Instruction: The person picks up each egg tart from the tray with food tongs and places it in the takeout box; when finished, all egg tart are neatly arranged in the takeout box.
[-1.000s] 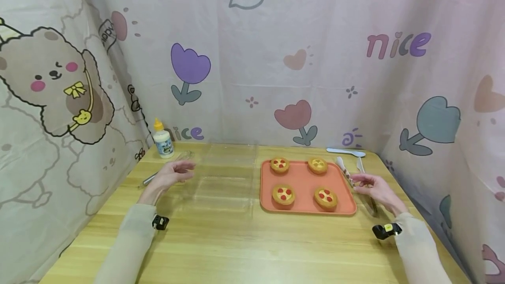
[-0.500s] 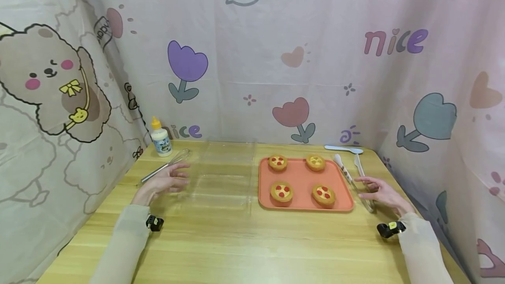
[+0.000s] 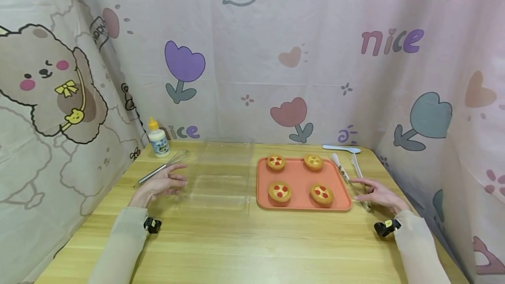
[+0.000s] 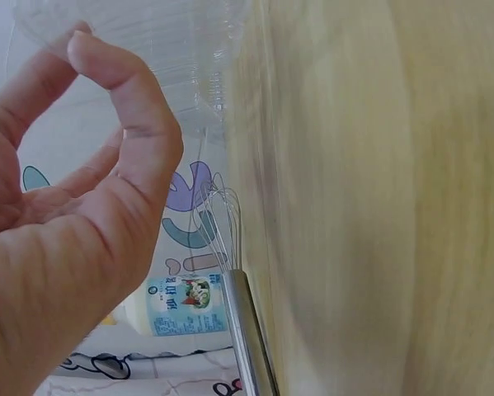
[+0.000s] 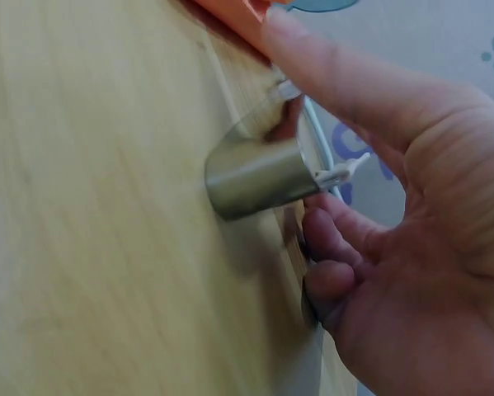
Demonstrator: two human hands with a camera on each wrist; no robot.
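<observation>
My left hand (image 3: 159, 186), fingers loosely bent and nothing in them, hovers at the left side of a clear plastic box (image 3: 221, 192) with its lid raised. In the left wrist view its thumb and fingertips are close to the clear plastic; contact is unclear. My right hand (image 3: 380, 194) is spread over metal tongs (image 3: 368, 205) with pale tips, right of an orange tray (image 3: 297, 176). Its thumb and fingers lie either side of the tongs' bent metal end (image 5: 259, 173) without visibly pinching it. Several mini pizzas (image 3: 279, 192) sit apart on the tray.
A whisk (image 3: 161, 169) lies left of the box, beside the left hand. Behind it stands a yellow-capped bottle (image 3: 158, 141). A light blue spreader (image 3: 341, 148) lies along the table's back edge. Patterned curtains (image 3: 236, 56) rise behind and at the sides.
My left hand has drawn slightly left and down, uncovering more of the whisk. The right hand's fingers have spread over the tongs. The head view has shifted a little.
</observation>
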